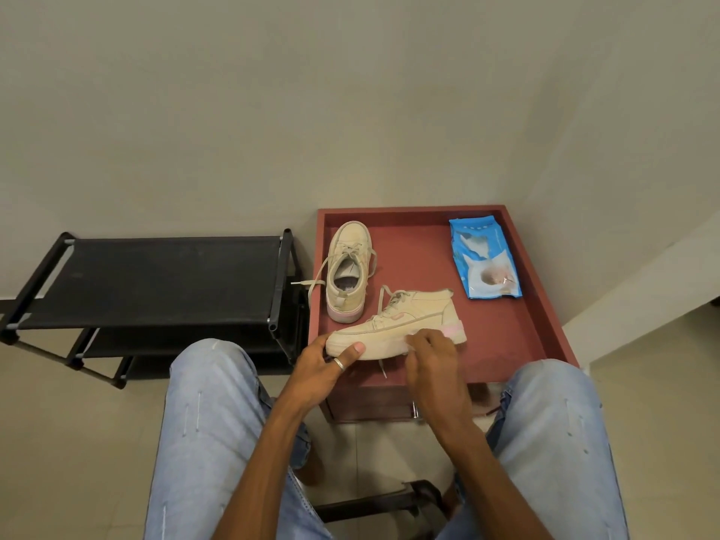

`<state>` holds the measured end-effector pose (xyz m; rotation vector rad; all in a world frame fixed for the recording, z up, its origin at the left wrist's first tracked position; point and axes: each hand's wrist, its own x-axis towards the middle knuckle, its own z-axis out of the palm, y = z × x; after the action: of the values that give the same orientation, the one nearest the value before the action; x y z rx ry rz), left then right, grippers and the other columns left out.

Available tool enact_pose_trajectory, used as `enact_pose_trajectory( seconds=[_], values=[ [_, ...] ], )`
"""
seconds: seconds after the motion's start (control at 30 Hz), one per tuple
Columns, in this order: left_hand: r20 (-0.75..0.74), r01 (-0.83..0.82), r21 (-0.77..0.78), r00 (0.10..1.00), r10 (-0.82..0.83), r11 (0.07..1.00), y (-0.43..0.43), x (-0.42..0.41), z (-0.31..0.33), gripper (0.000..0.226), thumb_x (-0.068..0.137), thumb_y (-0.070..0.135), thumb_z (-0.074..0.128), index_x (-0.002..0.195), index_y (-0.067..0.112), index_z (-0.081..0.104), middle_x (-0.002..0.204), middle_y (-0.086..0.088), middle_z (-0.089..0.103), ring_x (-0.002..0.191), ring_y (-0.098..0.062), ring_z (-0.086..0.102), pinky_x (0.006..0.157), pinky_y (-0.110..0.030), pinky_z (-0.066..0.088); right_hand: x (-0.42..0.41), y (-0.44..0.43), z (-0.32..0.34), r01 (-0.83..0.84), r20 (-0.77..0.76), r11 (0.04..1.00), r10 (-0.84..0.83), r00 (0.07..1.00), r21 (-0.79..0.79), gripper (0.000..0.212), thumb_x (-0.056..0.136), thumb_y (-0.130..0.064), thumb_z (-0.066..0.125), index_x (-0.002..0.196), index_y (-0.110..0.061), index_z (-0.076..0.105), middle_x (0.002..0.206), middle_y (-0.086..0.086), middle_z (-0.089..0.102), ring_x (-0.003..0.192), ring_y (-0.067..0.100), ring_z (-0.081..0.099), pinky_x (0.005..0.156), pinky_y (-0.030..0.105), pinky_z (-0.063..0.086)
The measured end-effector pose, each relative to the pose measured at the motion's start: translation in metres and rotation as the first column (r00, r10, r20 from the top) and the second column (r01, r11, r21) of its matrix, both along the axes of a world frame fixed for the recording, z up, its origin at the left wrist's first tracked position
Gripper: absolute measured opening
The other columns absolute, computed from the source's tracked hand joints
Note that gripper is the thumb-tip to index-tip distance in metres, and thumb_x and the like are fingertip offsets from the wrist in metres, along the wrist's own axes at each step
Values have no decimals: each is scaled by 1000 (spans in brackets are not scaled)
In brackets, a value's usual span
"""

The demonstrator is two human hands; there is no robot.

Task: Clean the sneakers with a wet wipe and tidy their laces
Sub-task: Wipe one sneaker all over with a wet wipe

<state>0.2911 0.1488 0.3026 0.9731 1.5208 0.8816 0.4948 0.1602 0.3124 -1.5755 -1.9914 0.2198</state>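
Note:
Two beige sneakers with pink heels lie on a red table top [502,337]. The far sneaker [348,267] points away from me, its laces loose and trailing left over the table edge. The near sneaker [401,325] lies sideways with its toe to the left. My left hand [325,364] grips that toe, thumb on the sole's side. My right hand [432,356] has its fingers curled against the midsole near the heel, over a small pale wet wipe [409,342] that is mostly hidden. A lace end hangs below the near sneaker.
A blue pack of wet wipes [485,263] lies at the table's back right. A black shoe rack [156,282] stands left of the table. My knees in light jeans flank the table's front edge. Walls close in behind and to the right.

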Motion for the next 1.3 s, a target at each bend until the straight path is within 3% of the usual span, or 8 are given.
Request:
enact_pose_trajectory(
  seconds=[0.13,0.23,0.37,0.57,0.77,0.9,1.1,1.3],
  values=[
    [1,7,-4,1000,-7,1000,-1,-1,-2,68,72,59,78,127,23,64,117,4,73,109,-14,69,100,-35,55,1,0,-3,-64,41,998,65,997,-21,20,79,5,63,95,-4,70,99,12,62,83,27,56,63,34,51],
    [-8,10,-4,1000,-10,1000,0,-1,0,65,75,56,78,128,22,63,118,6,72,110,-10,67,102,-33,54,32,19,-6,98,6,991,-98,995,-92,17,79,6,57,88,-2,69,88,14,60,75,32,56,58,40,51],
    [-6,9,-7,1000,-9,1000,0,0,2,53,77,52,78,121,27,62,117,8,71,109,-9,67,101,-31,54,57,29,-2,275,-43,952,-283,958,-138,20,85,3,64,102,-1,71,93,18,67,79,34,64,66,37,54],
    [-25,7,1,1000,-7,1000,0,1,3,49,79,51,77,119,29,62,115,9,71,108,-8,67,99,-29,54,23,17,-8,52,-72,999,-52,996,-10,27,81,10,62,102,-2,72,94,16,66,78,32,62,67,42,56],
    [-18,9,-16,1000,-9,1000,-1,-1,1,58,76,54,78,124,25,62,117,7,71,110,-10,67,100,-32,54,42,32,-2,330,-194,942,-337,921,-69,26,83,11,59,102,-1,73,84,17,65,73,34,61,64,34,49],
    [-23,6,-7,1000,-6,1000,0,2,4,55,81,47,78,127,22,62,117,7,71,108,-8,67,95,-24,53,38,27,0,333,-217,940,-342,914,-74,24,86,8,60,104,-1,73,92,17,66,78,31,63,67,28,45],
    [-46,23,8,999,-23,1000,-1,2,9,46,83,46,76,123,27,60,115,13,69,105,0,64,88,-16,51,19,10,-15,184,-41,982,-186,982,-38,32,77,12,69,106,-1,73,120,24,60,104,39,60,80,47,58],
    [-54,14,7,998,-14,1000,-2,3,11,54,77,54,75,122,29,59,115,12,68,107,-3,64,93,-23,53,30,24,-14,281,-135,959,-274,952,37,39,72,18,65,102,-5,75,92,20,65,78,38,60,65,46,56]
  ],
)
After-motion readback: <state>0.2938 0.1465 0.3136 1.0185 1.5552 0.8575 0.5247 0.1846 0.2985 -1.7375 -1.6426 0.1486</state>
